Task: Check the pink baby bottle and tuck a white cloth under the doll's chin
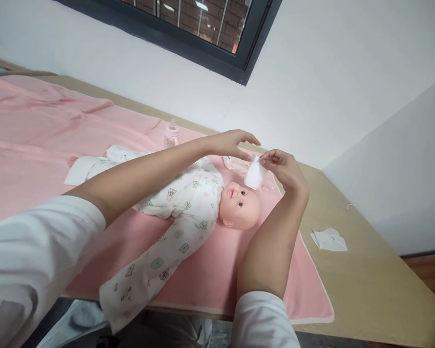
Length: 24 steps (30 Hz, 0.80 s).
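Note:
A baby doll (239,205) lies on its back on a pink blanket (203,270), dressed in a white patterned outfit (183,232). My right hand (284,166) pinches the top corner of a small white tissue (254,175), which hangs down just beside the doll's head. Whether it is paper or gauze, I cannot tell. My left hand (228,143) reaches across above the doll, thumb and fingers apart, close to the tissue's top edge. Behind it lies a clear packet (235,164) with orange marks, partly hidden.
A pink-topped baby bottle (171,133) stands near the blanket's far edge. Another folded white tissue (329,239) rests on the wooden table (369,275) at the right. A white wall (304,87) with a dark-framed window (239,67) bounds the far side.

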### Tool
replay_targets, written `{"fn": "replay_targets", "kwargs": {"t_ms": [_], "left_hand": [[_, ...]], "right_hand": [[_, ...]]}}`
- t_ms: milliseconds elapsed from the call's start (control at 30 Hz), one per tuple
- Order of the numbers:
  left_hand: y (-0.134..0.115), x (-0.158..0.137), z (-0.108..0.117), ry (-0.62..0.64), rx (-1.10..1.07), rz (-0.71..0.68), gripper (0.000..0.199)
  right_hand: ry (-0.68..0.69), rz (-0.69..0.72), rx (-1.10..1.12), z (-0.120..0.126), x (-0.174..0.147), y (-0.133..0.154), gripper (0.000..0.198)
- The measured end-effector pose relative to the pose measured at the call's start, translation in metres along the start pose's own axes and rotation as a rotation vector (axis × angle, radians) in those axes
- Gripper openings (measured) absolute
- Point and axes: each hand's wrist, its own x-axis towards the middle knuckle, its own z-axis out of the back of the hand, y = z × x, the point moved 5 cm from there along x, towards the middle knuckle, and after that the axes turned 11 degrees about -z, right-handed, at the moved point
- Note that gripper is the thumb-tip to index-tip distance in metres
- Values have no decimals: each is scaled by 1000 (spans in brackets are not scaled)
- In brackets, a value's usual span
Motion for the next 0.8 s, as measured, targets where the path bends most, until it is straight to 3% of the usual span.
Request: {"fn": "replay_targets", "kwargs": {"t_ms": [100,200,300,400,467,633,700,800], "left_hand": [[-17,-6,1,31,59,-48,64],[-34,-19,3,107,33,12,46],[-44,-36,6,122,-9,116,29],[-49,-51,8,100,-102,163,27],[-53,-57,9,27,-167,118,29],[-73,-63,17,-314,-147,-168,26],[-78,-65,18,-381,-91,-170,27],[-82,-69,22,-418,-61,-61,32]], "right_hand": [[113,87,-143,-15,-20,38,10],[183,173,-181,-25,-38,65,13],[189,253,-153,-28,-50,82,18],[180,294,-126,-28,-57,90,24],[179,306,-114,-28,-58,92,28],[233,291,-61,-38,-55,93,41],[228,294,-30,-40,-55,96,43],[184,313,-6,-38,-57,99,36]]}}
